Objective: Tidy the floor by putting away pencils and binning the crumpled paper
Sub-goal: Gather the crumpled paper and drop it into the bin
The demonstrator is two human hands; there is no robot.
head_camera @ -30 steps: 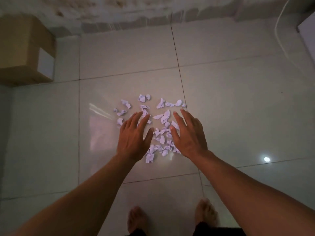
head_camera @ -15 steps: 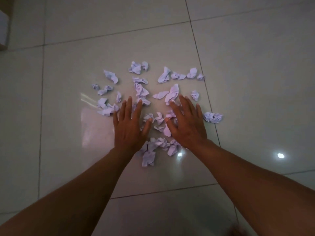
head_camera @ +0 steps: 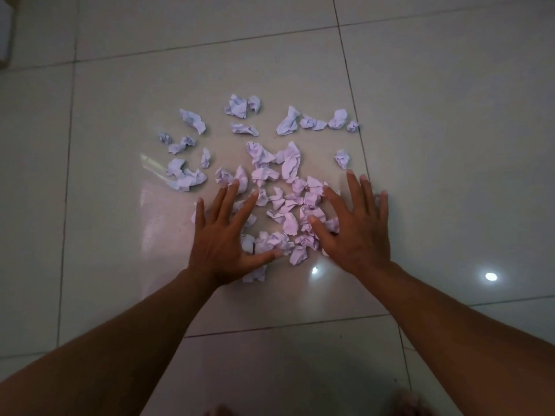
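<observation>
Lying scattered across one large glossy floor tile [head_camera: 450, 145], the crumpled paper scraps [head_camera: 288, 205] form a loose field with a dense cluster at its near centre and sparser outliers along the far and left margins. A cardboard box edge [head_camera: 5, 34] occupies the upper left corner, well apart from the scraps. Two bright light reflections [head_camera: 490, 276] sit on the tile to the right and near side of the cluster. Dark grout lines [head_camera: 348, 79] border the tile; the right-hand line passes just beside the outermost right scraps. Each scrap is an irregular wad with no consistent long axis or heading; the field as a whole spreads wider from left to right than from near to far. The left hand [head_camera: 223, 238] lies flat on the left flank of the dense cluster, fingers straight and spread, thumb extended toward the centre, grasping nothing. The right hand [head_camera: 354, 229] lies flat on the right flank, fingers likewise straight and splayed, grasping nothing. Several scraps lie partly hidden beneath both palms. Between the two thumbs the dense cluster remains exposed.
</observation>
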